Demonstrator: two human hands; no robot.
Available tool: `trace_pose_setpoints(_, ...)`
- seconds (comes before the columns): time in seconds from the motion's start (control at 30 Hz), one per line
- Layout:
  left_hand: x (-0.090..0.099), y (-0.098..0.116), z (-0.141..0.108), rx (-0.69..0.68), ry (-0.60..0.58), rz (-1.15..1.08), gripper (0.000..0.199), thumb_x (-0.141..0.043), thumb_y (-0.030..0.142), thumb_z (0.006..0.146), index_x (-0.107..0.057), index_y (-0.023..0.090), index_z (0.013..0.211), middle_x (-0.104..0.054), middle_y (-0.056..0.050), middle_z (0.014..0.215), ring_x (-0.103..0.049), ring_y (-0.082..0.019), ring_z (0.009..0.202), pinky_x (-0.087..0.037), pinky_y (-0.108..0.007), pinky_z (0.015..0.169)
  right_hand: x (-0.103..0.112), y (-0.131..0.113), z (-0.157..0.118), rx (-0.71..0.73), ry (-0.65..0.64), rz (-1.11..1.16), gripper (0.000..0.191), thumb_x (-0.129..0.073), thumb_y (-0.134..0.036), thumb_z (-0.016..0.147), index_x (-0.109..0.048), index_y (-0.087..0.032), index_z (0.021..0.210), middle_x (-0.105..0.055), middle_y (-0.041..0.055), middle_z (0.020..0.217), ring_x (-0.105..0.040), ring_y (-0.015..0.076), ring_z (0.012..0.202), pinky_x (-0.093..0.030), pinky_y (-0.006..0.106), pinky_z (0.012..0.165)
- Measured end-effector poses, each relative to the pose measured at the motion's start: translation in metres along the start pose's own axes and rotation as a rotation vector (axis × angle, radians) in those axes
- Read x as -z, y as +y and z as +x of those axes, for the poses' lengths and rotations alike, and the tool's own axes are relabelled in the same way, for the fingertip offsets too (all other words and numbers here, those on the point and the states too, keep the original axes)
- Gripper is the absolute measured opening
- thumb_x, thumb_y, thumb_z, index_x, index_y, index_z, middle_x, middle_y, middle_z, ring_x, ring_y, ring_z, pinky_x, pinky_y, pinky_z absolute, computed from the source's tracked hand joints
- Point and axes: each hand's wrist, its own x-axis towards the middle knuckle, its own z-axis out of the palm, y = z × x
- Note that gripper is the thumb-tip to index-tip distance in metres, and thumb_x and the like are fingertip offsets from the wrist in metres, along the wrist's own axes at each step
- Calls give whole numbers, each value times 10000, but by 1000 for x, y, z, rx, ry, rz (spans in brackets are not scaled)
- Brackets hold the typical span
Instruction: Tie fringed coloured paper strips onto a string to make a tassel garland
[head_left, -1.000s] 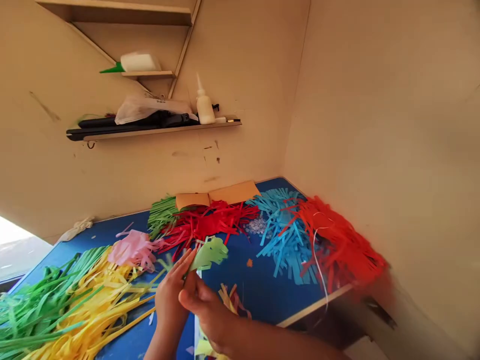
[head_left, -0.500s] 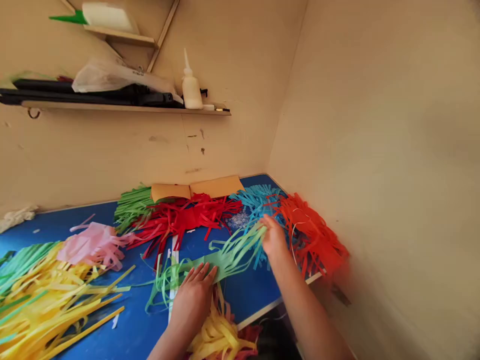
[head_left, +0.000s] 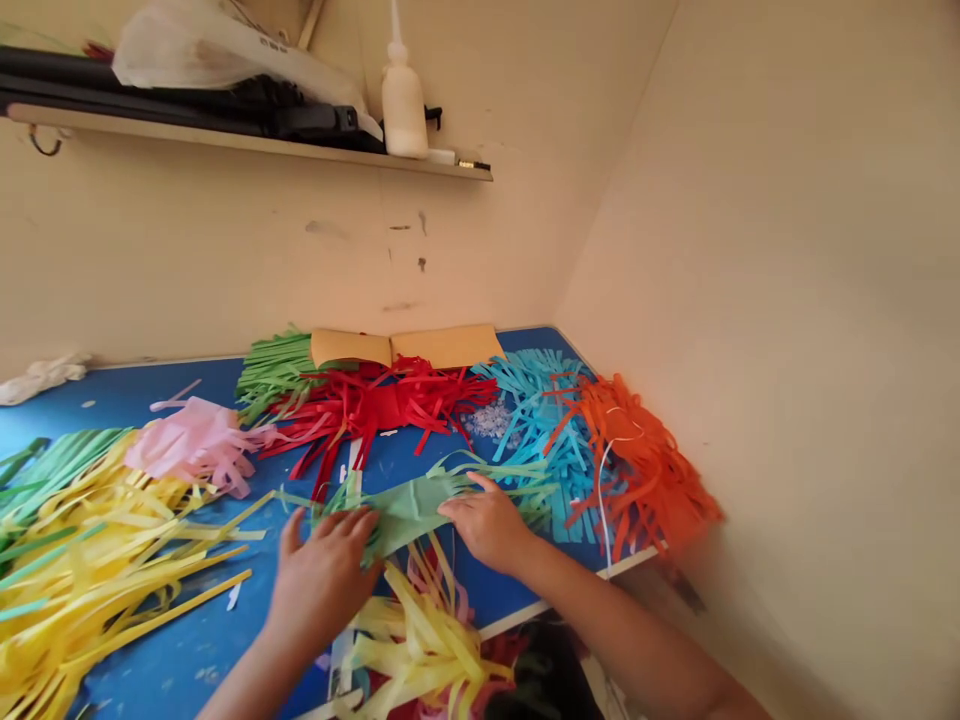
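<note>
A light green fringed paper piece [head_left: 409, 510] lies across the blue table [head_left: 187, 640], its cut strips spreading to both sides. My left hand [head_left: 322, 570] rests at the left end of its uncut band, fingers apart and palm down. At the right end of the band is my right hand [head_left: 487, 520], index finger and thumb apart over the paper; its other fingers are partly hidden. Yellow strips [head_left: 427, 640] hang at the table's front edge, just below the green piece.
Red fringe [head_left: 379, 405], blue fringe [head_left: 540, 410] and orange fringe [head_left: 645, 460] lie behind and right. Pink paper [head_left: 191, 440] and yellow strips [head_left: 90, 560] cover the left. Above, a shelf [head_left: 262, 143] holds a glue bottle [head_left: 405, 105].
My right hand has moved left from the strip ends to the green band, and those strips now lie spread rightward. My left hand has shifted left. The view has tilted down.
</note>
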Motion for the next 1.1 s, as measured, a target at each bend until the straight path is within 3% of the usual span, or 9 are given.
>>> trace_pose_setpoints(0.1, 18, -68, -14, 122, -1, 163, 417, -558, 401, 778, -654, 347, 1180, -713, -39, 1228, -582, -367, 1209, -171, -690, 1120, 2, -1, -2, 50, 9, 7, 302, -431, -115, 928, -679, -190, 1084, -754, 87, 1043, -695, 211, 978, -286, 451, 1143)
trace_pose_setpoints(0.17, 36, -88, -20, 212, 86, 236, 438, -477, 390, 793, -645, 305, 1189, -697, -45, 1255, -583, -368, 1202, -312, -634, 1080, 1, -5, -1, 76, 13, -32, 291, -433, -109, 917, -673, -179, 1065, -753, 100, 1011, -689, 217, 971, -281, 452, 1135)
trace_pose_setpoints(0.23, 50, -74, -23, 245, 315, 239, 457, -419, 337, 785, -632, 258, 1182, -666, -73, 1294, -545, -394, 1232, -361, -609, 1060, -1, -9, 3, 111, -12, -93, 261, -447, -112, 901, -664, -170, 1034, -748, 106, 991, -681, 222, 957, -285, 461, 1115)
trace_pose_setpoints(0.3, 51, -32, -21, -16, 455, 25, 403, -454, 323, 790, -625, 287, 1153, -668, -38, 1279, -567, -322, 1212, -389, -509, 1086, -4, -12, 8, 141, -72, -154, 213, -470, -124, 889, -654, -157, 992, -742, 105, 983, -675, 222, 921, -323, 463, 1060)
trace_pose_setpoints(0.37, 39, 16, -13, -251, 239, -178, 456, -523, 367, 815, -570, 263, 1256, -686, -55, 1244, -617, -278, 1143, -419, -464, 1073, -6, -14, 13, 144, -145, -202, 160, -509, -152, 883, -648, -140, 962, -739, 102, 963, -667, 220, 870, -380, 435, 959)
trace_pose_setpoints(0.47, 10, 51, 3, -168, 62, -244, 364, -550, 380, 854, -628, 196, 1158, -734, -105, 1058, -666, -287, 990, -498, -454, 919, -4, -14, 19, 71, -203, -240, 144, -546, -183, 902, -664, -134, 967, -741, 107, 957, -655, 220, 871, -390, 381, 846)
trace_pose_setpoints(0.57, -8, 29, 15, -122, 25, -252, 260, -466, 336, 916, -688, 224, 991, -745, -82, 998, -676, -245, 949, -502, -379, 845, 3, -10, 28, -111, -239, -174, 149, -555, -211, 937, -703, -201, 950, -755, 49, 944, -655, 190, 904, -358, 337, 846)
trace_pose_setpoints(0.73, -2, -12, 36, -39, -56, -189, 344, -404, 415, 945, -703, 245, 932, -763, -54, 936, -692, -231, 922, -446, -359, 818, 7, -2, 50, -391, -251, -123, 147, -586, -282, 923, -718, -235, 880, -758, -8, 840, -668, 164, 803, -348, 294, 774)
trace_pose_setpoints(1.1, 0, -3, 68, 105, -157, -35, 425, -364, 470, 947, -693, 213, 864, -765, -99, 773, -721, -274, 796, -387, -360, 744, -14, -3, 49, -425, -98, -307, 295, -527, -382, 959, -669, -189, 787, -727, 46, 816, -644, 191, 781, -291, 344, 770)
